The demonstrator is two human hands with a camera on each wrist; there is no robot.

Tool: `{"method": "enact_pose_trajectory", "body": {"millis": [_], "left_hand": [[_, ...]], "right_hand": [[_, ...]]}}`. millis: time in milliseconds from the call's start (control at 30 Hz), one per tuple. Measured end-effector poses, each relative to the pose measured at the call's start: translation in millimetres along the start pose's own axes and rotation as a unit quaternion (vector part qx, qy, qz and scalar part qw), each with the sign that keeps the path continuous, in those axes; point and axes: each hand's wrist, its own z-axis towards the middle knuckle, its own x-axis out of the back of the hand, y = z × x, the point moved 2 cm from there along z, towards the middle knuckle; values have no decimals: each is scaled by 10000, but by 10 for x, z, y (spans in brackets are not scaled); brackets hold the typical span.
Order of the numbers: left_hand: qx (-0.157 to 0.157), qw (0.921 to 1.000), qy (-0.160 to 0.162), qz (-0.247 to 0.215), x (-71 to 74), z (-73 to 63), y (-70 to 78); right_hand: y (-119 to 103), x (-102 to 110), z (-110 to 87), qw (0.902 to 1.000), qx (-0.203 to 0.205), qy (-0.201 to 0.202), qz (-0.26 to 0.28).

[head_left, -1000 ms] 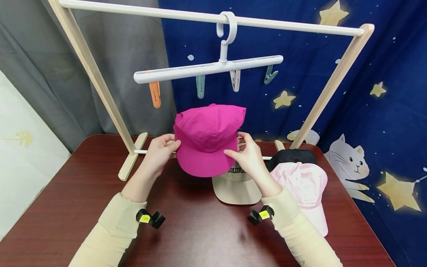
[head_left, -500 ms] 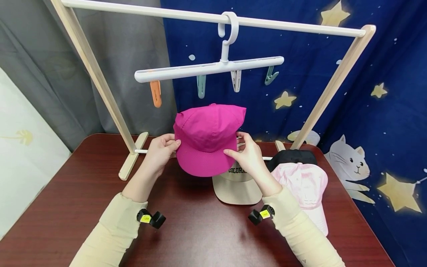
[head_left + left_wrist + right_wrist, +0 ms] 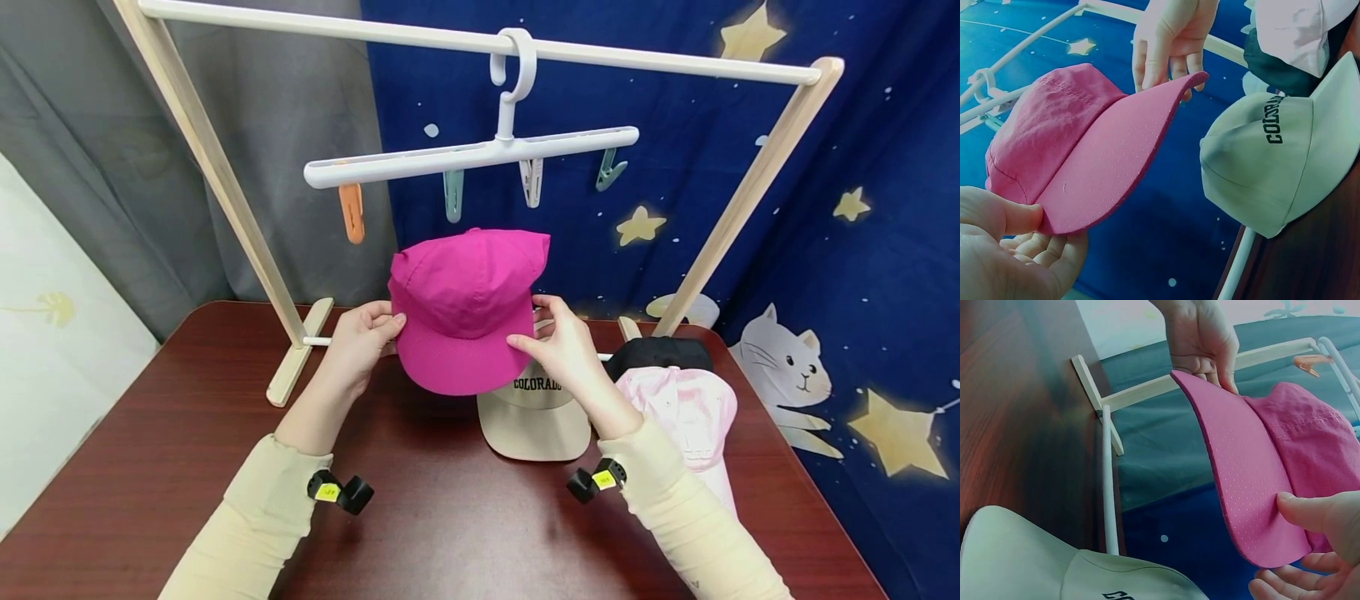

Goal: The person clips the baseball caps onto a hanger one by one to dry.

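Observation:
A magenta baseball cap (image 3: 468, 287) is held up in the air below the hanger, its brim tilted down towards me. My left hand (image 3: 362, 343) pinches the cap's left side where brim meets crown, thumb in front and fingers behind. On the other side my right hand (image 3: 558, 342) holds the brim's right end, its thumb (image 3: 1300, 509) lying on the brim and its fingers underneath. Above hangs a white hanger (image 3: 472, 156) with an orange clip (image 3: 352, 213), a teal clip (image 3: 453, 196), a white clip (image 3: 531, 182) and another teal clip (image 3: 611, 170).
The hanger hooks over the top bar (image 3: 660, 62) of a wooden rack. On the table (image 3: 442, 517) a beige cap (image 3: 534, 429) lettered COLORADO sits behind my right hand. A pink cap (image 3: 686, 408) and a black cap (image 3: 660, 354) lie at the right.
The magenta cap has risen very slightly, its top leaning a little left. My right hand and forearm have shifted slightly right. My left hand keeps its place.

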Motion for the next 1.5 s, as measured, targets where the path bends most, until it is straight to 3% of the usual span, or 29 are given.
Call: {"method": "enact_pose_trajectory", "body": {"millis": [200,400,667,867,1267,1500], "left_hand": [[-35,10000,3,-34,-5,7,0],[-22,10000,3,-29,0,5,-2],[-22,9999,-26,-107,6,-7,-8],[-34,9999,-38,-137,13,-13,-14],[-27,9999,-17,-128,43,-9,-12],[-69,9999,-37,-91,45,-18,13]], "right_hand": [[-65,134,15,9997,152,141,-91],[-168,279,37,9965,546,622,-55],[-387,368,36,9796,1507,1297,297],[-578,372,51,9690,2026,1318,520],[-923,370,203,9775,1791,892,663],[-1025,365,311,9844,1346,615,950]]}}
